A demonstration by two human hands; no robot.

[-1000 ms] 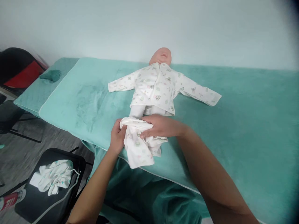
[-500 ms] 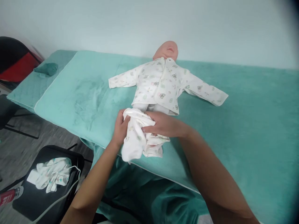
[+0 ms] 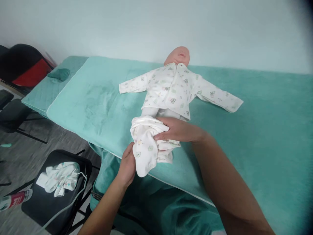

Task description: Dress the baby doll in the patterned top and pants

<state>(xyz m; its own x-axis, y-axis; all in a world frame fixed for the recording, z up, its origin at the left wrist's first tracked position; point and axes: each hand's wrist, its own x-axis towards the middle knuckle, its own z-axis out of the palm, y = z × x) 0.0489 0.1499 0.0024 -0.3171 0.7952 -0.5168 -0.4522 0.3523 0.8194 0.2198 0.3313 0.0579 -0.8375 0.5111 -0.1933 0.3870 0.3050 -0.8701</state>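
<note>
A person's bare hands work a white patterned garment point(image 3: 145, 151) near the front edge of a bed with a green cover point(image 3: 93, 101). The right hand point(image 3: 178, 129) grips the bunched upper part of the garment, its thumb pressed on the cloth. The left hand point(image 3: 127, 165) touches the garment's lower left side, its fingers partly hidden; whether its grip is closed cannot be told. Above the garment, a doll point(image 3: 180, 56) lies on its back, head toward a pale wall point(image 3: 207, 29), its white legs point(image 3: 150, 112) running down to the cloth. It wears a white printed shirt point(image 3: 168, 88), the sleeves spread out to either side. At lower left, a black chair point(image 3: 44, 210) carries a crumpled white cloth point(image 3: 61, 178) with coloured spots, and a pale cable point(image 3: 62, 210) trails across its seat. Beside it is a bottle with a red label point(image 3: 18, 198), and a black and red chair point(image 3: 31, 71) stands at the far left end of the bed.
</note>
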